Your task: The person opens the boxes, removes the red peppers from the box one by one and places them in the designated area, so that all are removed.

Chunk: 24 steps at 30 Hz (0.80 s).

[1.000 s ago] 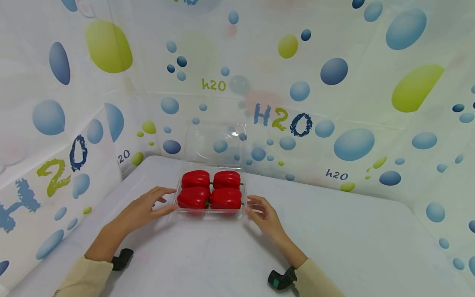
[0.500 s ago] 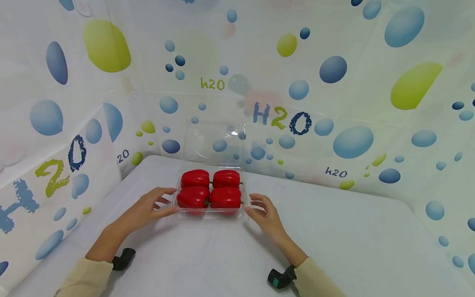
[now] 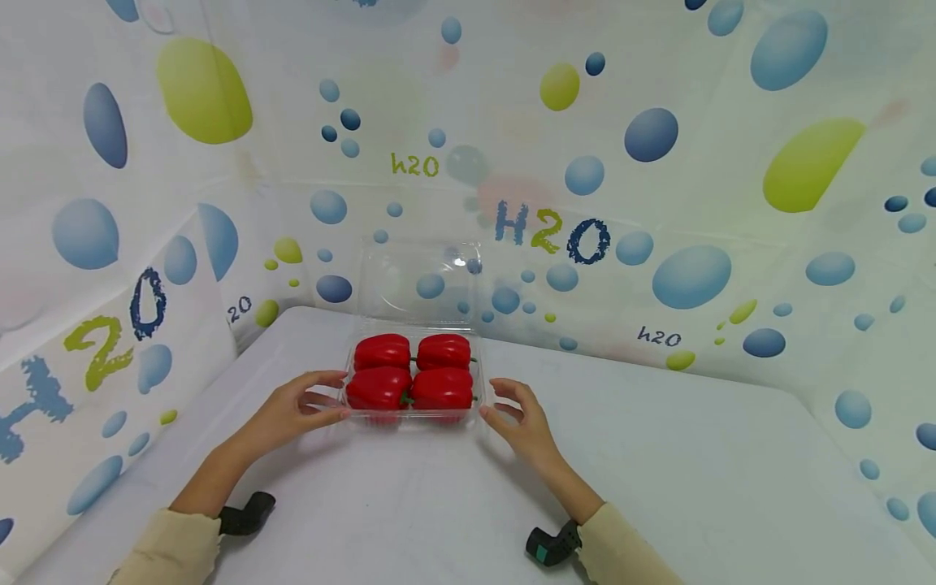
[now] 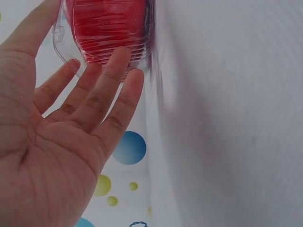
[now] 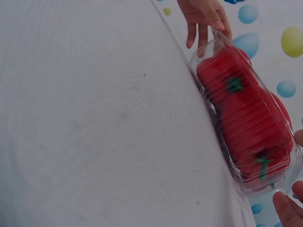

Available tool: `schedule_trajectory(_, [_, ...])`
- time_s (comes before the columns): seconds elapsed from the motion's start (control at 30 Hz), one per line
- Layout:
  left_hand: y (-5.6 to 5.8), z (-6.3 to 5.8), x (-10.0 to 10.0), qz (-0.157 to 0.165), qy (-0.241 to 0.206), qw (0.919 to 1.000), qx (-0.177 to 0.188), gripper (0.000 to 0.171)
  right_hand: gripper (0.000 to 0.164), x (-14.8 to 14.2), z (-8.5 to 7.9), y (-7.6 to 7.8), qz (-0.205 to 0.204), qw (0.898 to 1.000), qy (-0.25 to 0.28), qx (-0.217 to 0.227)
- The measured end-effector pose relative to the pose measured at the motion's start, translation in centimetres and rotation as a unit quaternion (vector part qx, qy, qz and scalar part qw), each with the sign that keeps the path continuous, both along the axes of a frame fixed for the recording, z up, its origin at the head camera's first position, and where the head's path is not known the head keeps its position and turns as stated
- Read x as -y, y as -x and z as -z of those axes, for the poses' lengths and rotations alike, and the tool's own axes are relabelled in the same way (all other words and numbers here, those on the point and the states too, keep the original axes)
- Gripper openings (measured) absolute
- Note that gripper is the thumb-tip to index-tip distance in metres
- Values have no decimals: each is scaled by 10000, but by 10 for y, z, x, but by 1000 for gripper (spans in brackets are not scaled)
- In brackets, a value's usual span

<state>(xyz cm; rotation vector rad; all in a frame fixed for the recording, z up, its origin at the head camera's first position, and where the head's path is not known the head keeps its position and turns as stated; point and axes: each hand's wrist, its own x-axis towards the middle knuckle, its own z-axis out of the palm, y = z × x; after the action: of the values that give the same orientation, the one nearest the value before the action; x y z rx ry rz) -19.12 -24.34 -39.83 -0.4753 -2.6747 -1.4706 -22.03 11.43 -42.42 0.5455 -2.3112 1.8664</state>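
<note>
Several red bell peppers (image 3: 378,388) with green stems lie in two rows in a clear plastic clamshell container (image 3: 391,416). Its transparent lid (image 3: 398,276) stands raised at the back. At the container's left side is my left hand (image 3: 288,410), fingers spread and fairly straight. In the left wrist view its fingertips are at the ribbed plastic wall (image 4: 111,49). My right hand (image 3: 528,431) is at the right end with thumb and fingers apart, the thumb close to the front corner. Whether the right fingertips touch the plastic, I cannot tell.
A white cloth (image 3: 409,504) covers the table under the container. Behind and to the left hangs a white curtain (image 3: 512,97) with blue and green dots and H2O lettering. Black wrist cameras (image 3: 249,513) are strapped at both beige cuffs.
The whole head view has shifted slightly to the left. Both hands stay beside the container, with only tiny finger movements. The peppers and the lid keep their places.
</note>
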Motion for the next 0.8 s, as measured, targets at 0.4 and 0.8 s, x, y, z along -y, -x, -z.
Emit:
schedule_trajectory(0.4, [2,0,0,23,-72,10000,48,60,47,-1,-1,0,180,9992,-270,-243])
schedule_trajectory(0.8, [1,2,1,-38,-41,9999,101,61,46,1,0,2,238,9963,-537,-633])
